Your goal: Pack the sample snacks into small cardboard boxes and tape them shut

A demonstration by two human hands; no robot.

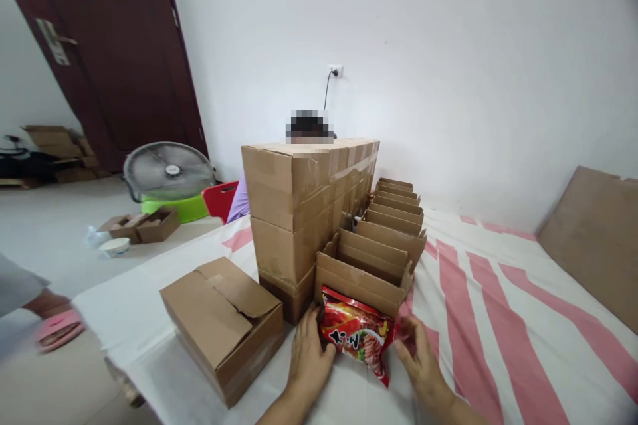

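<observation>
A red instant noodle packet (pixel 351 329) is held upright and tilted between my two hands, against the front of the nearest open cardboard box (pixel 366 279). My left hand (pixel 310 353) is closed on the packet's left edge, thumb towards its front. At the right edge, my right hand (pixel 423 358) has curled fingers and thumb on the packet's corner; some fingertips are hidden. To the left of my hands sits a small carton (pixel 224 325) with its top flaps folded over.
A wall of stacked taped cartons (pixel 274 212) stands behind, with a person partly hidden beyond it. Several open boxes (pixel 396 216) run back in a row. A striped cloth (pixel 498 319) covers the table. A fan (pixel 172 171) and a large cardboard sheet (pixel 593 239) flank it.
</observation>
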